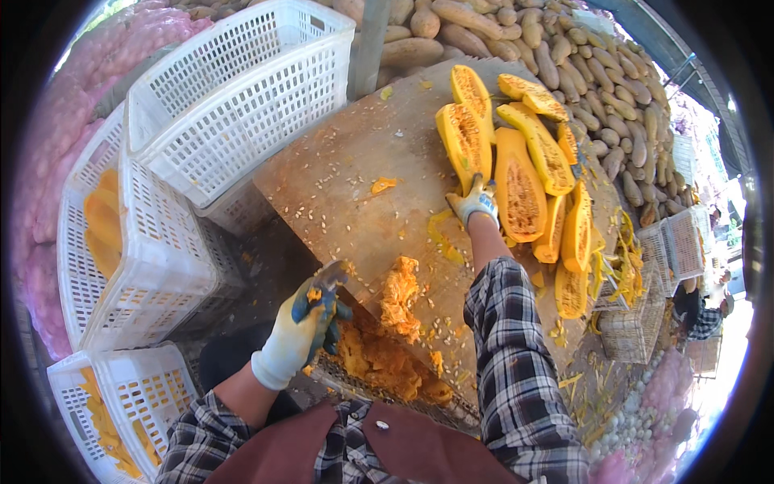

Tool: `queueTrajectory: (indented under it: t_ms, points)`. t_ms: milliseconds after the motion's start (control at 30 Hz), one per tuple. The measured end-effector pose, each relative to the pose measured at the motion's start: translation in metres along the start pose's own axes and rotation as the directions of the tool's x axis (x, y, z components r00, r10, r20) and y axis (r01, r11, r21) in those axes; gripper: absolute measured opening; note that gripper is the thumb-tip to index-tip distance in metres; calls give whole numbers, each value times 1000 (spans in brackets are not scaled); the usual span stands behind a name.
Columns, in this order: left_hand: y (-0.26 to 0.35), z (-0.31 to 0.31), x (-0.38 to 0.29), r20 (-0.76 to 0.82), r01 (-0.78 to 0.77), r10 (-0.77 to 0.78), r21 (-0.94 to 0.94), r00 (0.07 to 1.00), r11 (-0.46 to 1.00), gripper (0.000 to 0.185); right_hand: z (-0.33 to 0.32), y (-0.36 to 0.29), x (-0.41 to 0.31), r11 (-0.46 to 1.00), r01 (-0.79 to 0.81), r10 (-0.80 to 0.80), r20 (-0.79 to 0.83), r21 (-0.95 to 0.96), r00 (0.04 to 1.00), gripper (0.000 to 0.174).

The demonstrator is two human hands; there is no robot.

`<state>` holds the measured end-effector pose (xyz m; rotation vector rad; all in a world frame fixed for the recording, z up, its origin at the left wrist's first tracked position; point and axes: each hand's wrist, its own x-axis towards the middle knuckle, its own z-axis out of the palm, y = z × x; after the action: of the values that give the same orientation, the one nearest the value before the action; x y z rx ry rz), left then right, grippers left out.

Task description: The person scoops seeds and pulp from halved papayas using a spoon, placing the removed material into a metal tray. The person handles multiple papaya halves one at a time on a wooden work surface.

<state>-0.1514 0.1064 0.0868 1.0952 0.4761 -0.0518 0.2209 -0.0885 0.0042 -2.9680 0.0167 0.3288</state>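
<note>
My left hand (296,333), in a white knit glove with blue-coated fingers, grips a small metal scraping tool (331,275) smeared with orange pulp; its exact shape is partly hidden. Reaching forward, my gloved right hand (478,202) has its fingers around the near end of a halved, peeled squash (462,142), whose seed cavity faces up. Beside it lies a wide squash half (519,187), cut face up, among several other yellow halves. A clump of stringy pulp (400,299) rests at the near edge of the wooden board (351,157), between my hands.
White plastic crates (254,115) stand at the left. Another crate (163,236) there holds orange squash pieces. Below the board's edge, a container holds scooped pulp (387,369). Peelings (629,266) hang at the right. Unpeeled squashes (604,78) are heaped behind; a person (701,314) is far right.
</note>
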Motion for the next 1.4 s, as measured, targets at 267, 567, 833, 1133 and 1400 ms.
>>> queueTrajectory:
  t_ms: [267, 567, 833, 1133, 1400]
  points:
    - [-6, 9, 11, -47, -12, 17, 99, 999, 995, 43, 7, 20, -23, 993, -41, 44, -24, 111, 999, 92]
    - [-44, 34, 8, 89, -147, 121, 419, 989, 896, 36, 38, 192, -214, 988, 151, -155, -109, -43, 982, 124]
    - [-102, 100, 77, 38, -102, 179, 925, 983, 366, 36, 57, 233, -272, 990, 98, -90, -86, 98, 992, 125]
    - [-90, 187, 132, 31, -22, 168, 998, 985, -54, 46, 47, 234, -273, 994, 75, -75, -12, 73, 997, 120]
    - [-77, 214, 150, 90, -72, 63, 968, 994, -241, 41, 49, 239, -273, 974, 149, -147, -26, 169, 989, 122]
